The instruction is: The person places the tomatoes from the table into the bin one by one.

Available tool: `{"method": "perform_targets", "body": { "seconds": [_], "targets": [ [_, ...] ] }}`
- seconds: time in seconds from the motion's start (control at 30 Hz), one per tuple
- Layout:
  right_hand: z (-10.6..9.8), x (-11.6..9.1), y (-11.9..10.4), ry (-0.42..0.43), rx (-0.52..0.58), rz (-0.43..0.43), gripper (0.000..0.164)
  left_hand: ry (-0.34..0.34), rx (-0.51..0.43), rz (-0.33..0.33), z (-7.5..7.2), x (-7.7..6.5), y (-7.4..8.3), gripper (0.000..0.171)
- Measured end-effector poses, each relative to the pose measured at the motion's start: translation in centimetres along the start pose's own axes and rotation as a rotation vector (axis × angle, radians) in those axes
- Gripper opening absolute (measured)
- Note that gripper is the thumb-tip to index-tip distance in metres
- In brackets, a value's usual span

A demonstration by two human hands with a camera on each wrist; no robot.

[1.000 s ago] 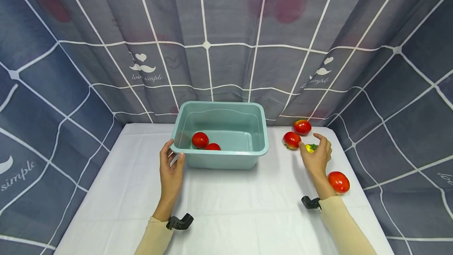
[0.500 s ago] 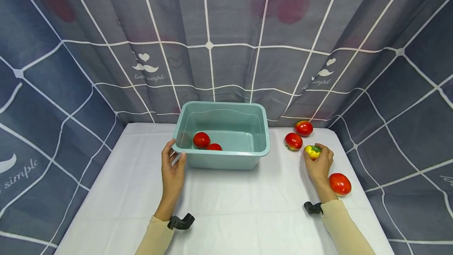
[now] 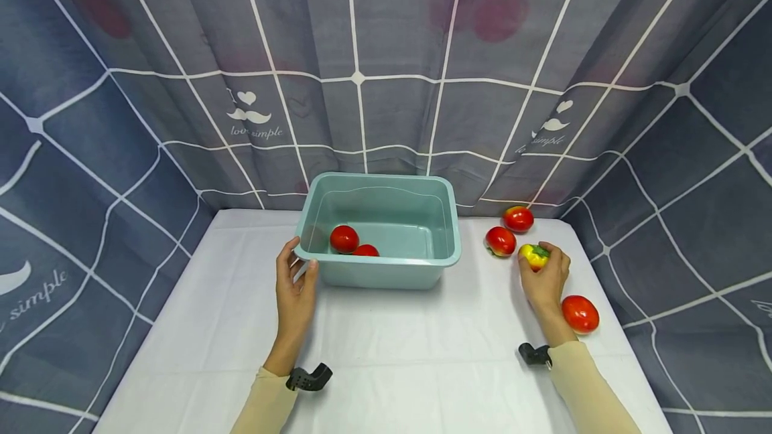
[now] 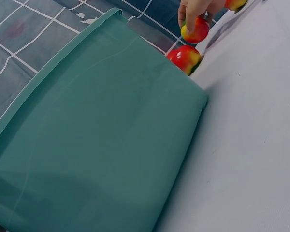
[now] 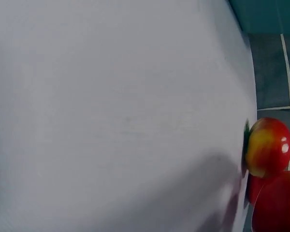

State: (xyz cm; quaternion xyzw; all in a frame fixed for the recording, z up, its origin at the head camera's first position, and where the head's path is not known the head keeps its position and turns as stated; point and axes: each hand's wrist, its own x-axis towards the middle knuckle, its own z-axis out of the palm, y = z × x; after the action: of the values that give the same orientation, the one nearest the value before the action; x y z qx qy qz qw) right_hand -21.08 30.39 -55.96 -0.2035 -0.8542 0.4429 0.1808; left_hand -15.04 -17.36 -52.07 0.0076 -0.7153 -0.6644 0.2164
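Note:
In the head view, my left hand point(image 3: 295, 300) holds the front left corner of a pale green plastic bin point(image 3: 380, 276), thumb on the front wall and fingers along the left side. Two red tomatoes, one at the left point(image 3: 344, 239) and one lower point(image 3: 365, 250), lie inside. At the right, my right hand point(image 3: 545, 283) grips a yellow-and-red tomato point(image 3: 532, 256) with a green calyx, thumb and fingers on opposite sides. The left wrist view shows this held tomato point(image 4: 198, 30) beyond the bin; the right wrist view catches its red side point(image 5: 275, 203).
Two red tomatoes, a nearer one point(image 3: 500, 241) and a farther one point(image 3: 517, 219), lie beyond the right hand. Another tomato point(image 3: 580, 314) lies beside the right wrist. White cloth covers the table point(image 3: 422, 353); grey-blue checked curtains point(image 3: 392, 112) enclose its back and sides.
My right hand has closed its fingers around the yellow-and-red tomato and drawn it slightly nearer, with more of its yellow side now showing. The left hand stays at the bin's corner.

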Motion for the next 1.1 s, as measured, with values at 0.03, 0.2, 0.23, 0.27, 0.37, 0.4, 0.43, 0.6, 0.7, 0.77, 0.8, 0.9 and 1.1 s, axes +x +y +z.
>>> {"method": "perform_targets", "body": {
  "seconds": [0.03,0.2,0.23,0.27,0.37,0.4,0.43,0.6,0.7,0.77,0.8,0.9,1.1],
  "targets": [
    [0.0,0.0,-0.2,0.003,0.004,-0.01,0.06,0.002,0.002,-0.002,0.0,0.0,0.0,0.062],
    [0.1,0.0,-1.8,0.023,0.024,-0.07,0.059,0.004,0.011,-0.007,-0.1,0.0,0.1,0.062],
    [0.1,0.0,-2.1,0.026,0.03,-0.083,0.059,0.003,0.011,-0.007,-0.1,0.0,0.1,0.062],
    [0.1,-0.1,-2.5,0.026,0.038,-0.095,0.06,0.003,0.01,-0.007,-0.1,0.0,0.1,0.062],
    [0.2,-0.3,-3.9,0.032,0.069,-0.148,0.059,0.006,0.002,-0.004,-0.1,0.0,0.0,0.062],
    [0.2,-0.4,-4.3,0.036,0.081,-0.171,0.059,0.006,-0.001,-0.003,0.0,-0.1,0.0,0.062],
    [0.2,-0.4,-4.8,0.039,0.093,-0.194,0.059,0.005,-0.004,-0.003,0.0,-0.1,-0.1,0.061],
    [0.6,-0.9,-7.5,0.054,0.161,-0.308,0.058,-0.003,-0.001,-0.009,0.0,-0.2,-0.2,0.061],
    [0.9,-1.2,-9.2,0.046,0.196,-0.357,0.059,-0.006,0.005,-0.01,0.0,-0.2,-0.1,0.062],
    [1.2,-1.2,-10.5,0.042,0.212,-0.381,0.059,-0.008,0.008,-0.006,-0.1,-0.1,-0.1,0.062],
    [1.4,-1.3,-11.2,0.037,0.214,-0.392,0.059,-0.008,0.01,-0.005,-0.1,-0.1,0.0,0.062],
    [1.8,-1.4,-13.2,0.001,0.233,-0.431,0.06,-0.002,0.011,-0.008,0.0,0.0,0.0,0.062],
    [3.2,-1.9,-16.3,-0.069,0.257,-0.493,0.061,-0.008,0.029,-0.02,-0.2,-0.1,0.0,0.061]
  ]
}}
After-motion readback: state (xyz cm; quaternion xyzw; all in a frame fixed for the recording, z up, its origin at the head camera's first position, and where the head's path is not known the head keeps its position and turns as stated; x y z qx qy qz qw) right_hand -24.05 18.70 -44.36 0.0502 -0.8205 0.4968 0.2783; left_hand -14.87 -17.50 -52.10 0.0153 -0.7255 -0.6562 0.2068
